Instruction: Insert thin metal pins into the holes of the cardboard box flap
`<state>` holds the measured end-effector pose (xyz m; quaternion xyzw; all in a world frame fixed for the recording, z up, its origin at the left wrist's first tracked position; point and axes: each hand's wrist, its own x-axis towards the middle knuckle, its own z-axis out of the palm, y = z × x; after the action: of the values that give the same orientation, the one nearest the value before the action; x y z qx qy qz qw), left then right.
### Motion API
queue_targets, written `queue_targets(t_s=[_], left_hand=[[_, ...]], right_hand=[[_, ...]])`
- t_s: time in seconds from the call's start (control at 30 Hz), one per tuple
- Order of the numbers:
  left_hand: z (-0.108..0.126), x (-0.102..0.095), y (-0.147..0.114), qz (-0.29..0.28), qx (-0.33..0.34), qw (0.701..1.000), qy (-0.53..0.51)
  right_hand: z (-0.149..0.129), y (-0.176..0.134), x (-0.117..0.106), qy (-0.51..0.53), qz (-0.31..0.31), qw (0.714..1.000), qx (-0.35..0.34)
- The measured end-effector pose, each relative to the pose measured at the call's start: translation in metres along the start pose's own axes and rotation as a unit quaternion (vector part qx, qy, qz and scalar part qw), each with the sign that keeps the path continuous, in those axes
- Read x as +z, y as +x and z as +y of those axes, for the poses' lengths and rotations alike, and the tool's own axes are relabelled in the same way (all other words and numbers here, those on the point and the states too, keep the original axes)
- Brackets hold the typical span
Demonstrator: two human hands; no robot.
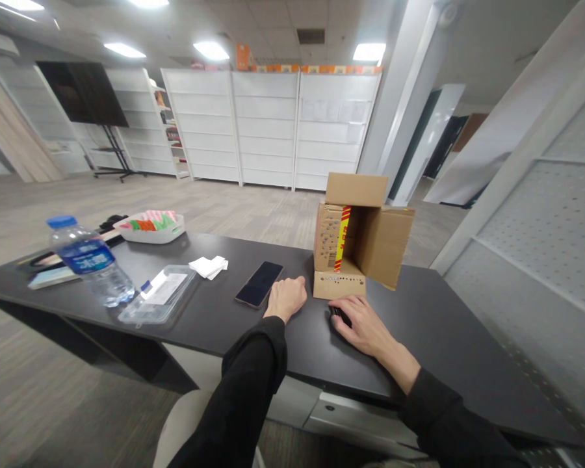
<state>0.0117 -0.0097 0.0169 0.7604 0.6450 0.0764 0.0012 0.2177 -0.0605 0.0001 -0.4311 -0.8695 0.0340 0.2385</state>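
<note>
My left hand (286, 299) rests on the dark desk, curled into a fist, and nothing shows in it. Just left of it lies a black smartphone (260, 284), screen up. My right hand (363, 324) is laid over a small black computer mouse (340, 316), with the fingers curved across it; most of the mouse is hidden under the palm. Right behind both hands stands a cardboard box (327, 237) on its side, its open mouth toward me and its flaps spread. Yellow and red tape runs down the edge of the opening.
Left on the desk (214, 325) are a water bottle (90, 260), a clear plastic case (158, 296), folded white tissue (208, 266) and a white basket (151, 234) of colourful packets. A perforated panel (546, 240) borders the right side. White shelving (266, 130) stands behind.
</note>
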Motion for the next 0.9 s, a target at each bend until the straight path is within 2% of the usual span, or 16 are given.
queue_targets(t_s=[0.37, 0.63, 0.77, 0.9], left_hand=[[0.002, -0.002, -0.002, -0.004, 0.003, 1.0, 0.003], [-0.001, 0.002, -0.001, 0.019, 0.018, 1.0, 0.002], [-0.001, 0.003, 0.0, 0.024, 0.019, 1.0, 0.005], [-0.002, 0.005, 0.0, 0.033, 0.019, 0.999, 0.002]], right_hand=[[0.002, -0.001, 0.0, -0.006, 0.004, 1.0, -0.013], [0.007, 0.002, 0.002, -0.011, 0.013, 1.0, -0.008], [0.01, 0.006, 0.005, 0.017, 0.053, 0.998, 0.012], [0.016, 0.014, 0.008, 0.076, 0.141, 0.986, 0.049]])
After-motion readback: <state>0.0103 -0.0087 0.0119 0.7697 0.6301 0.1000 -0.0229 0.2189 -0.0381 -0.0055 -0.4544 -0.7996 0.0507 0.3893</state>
